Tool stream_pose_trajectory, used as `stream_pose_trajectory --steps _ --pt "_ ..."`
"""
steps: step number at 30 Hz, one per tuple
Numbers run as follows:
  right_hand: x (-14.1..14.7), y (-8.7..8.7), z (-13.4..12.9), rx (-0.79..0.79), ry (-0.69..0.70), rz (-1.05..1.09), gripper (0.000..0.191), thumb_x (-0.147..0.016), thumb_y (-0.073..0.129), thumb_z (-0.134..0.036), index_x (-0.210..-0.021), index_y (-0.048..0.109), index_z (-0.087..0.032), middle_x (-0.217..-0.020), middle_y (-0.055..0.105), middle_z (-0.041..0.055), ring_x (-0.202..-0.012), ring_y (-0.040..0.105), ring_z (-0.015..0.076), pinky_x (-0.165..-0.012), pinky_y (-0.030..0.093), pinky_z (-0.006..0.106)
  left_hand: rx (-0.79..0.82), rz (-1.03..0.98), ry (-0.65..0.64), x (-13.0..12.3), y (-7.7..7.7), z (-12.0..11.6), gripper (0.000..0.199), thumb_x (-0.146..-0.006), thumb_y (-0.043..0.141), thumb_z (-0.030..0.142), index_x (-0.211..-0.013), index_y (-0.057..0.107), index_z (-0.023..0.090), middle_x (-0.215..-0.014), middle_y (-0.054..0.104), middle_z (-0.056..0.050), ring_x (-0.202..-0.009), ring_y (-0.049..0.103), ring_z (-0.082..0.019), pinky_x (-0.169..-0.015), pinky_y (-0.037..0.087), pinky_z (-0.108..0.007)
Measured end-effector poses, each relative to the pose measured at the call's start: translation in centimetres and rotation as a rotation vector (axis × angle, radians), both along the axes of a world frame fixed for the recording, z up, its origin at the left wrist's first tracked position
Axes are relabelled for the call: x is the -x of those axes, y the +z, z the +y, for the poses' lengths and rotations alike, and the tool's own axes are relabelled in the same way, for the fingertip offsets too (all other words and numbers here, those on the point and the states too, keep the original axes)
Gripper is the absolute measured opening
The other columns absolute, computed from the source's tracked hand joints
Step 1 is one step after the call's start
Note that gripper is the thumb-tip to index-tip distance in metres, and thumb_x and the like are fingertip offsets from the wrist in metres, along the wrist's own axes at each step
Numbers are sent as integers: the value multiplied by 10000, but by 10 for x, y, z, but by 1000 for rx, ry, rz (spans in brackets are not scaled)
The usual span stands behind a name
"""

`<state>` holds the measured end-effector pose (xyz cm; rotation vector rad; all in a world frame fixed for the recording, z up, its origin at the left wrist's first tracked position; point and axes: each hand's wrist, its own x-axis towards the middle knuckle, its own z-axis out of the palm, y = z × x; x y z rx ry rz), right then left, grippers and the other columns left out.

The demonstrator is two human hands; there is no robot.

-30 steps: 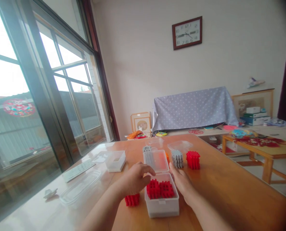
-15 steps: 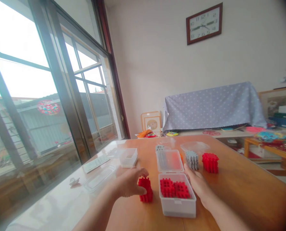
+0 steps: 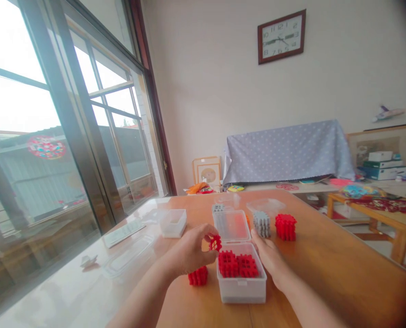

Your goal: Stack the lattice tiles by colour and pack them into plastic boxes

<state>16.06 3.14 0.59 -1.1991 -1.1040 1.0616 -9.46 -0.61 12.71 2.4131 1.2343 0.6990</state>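
While your hands work near the front edge of the worktop (image 3: 342, 273), the clear box (image 3: 242, 284) sits between them, its hinged lid (image 3: 232, 226) thrown open toward the far edge and two red stacks (image 3: 237, 265) packed inside. Your right hand (image 3: 269, 257) lies flat against the box's right wall, fingers extended, gripping nothing. Your left hand (image 3: 189, 253) is the nearer one: its grip pinches a single red piece (image 3: 215, 243) just above and left of the box's open mouth, so the box lies to its right and below. A small red stack (image 3: 198, 276) rests on the worktop under that hand.
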Motion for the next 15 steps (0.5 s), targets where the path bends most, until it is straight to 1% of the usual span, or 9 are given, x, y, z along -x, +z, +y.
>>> stream_pose_trajectory --steps 2,3,6,8,11,15 --pt "0 1 -1 18 54 34 623 -862 528 -740 -1006 793 -195 -1007 808 103 -1066 726 328 -937 537 382 -9 4 -38 -20 -2 1 362 -769 682 207 -1126 627 243 -1104 701 -22 -1010 646 -198 -882 503 -301" --pt "0 1 -1 25 70 47 623 -868 519 -741 -1005 788 -196 -994 808 102 -1038 732 326 -919 539 381 -7 17 -52 -29 -4 2 373 -765 680 206 -1132 626 243 -1111 703 -24 -1008 648 -200 -878 503 -301" --pt "0 2 -2 35 82 57 630 -873 494 -756 -921 777 -195 -883 804 93 -847 746 301 -793 548 365 5 82 -78 -55 -12 5 386 -745 680 216 -1126 627 240 -1085 712 -27 -954 659 -207 -822 511 -298" --pt "1 3 -3 25 96 66 638 -870 481 -771 -861 761 -197 -826 792 83 -762 729 280 -729 536 346 -13 139 -102 -69 -17 6 376 -733 694 232 -1104 635 242 -1056 719 -25 -928 658 -214 -798 505 -302" --pt "1 3 -2 -16 87 70 637 -864 478 -782 -802 729 -199 -805 778 72 -739 709 261 -705 522 329 -68 234 -130 -82 -22 9 341 -709 742 272 -1038 657 253 -1017 730 -18 -953 643 -241 -821 483 -327" --pt "1 3 -1 -39 73 74 615 -865 505 -761 -754 718 -195 -769 763 75 -749 702 265 -714 518 335 -112 321 -157 -89 -23 13 257 -700 778 300 -935 682 257 -933 727 -5 -937 621 -243 -830 463 -329"
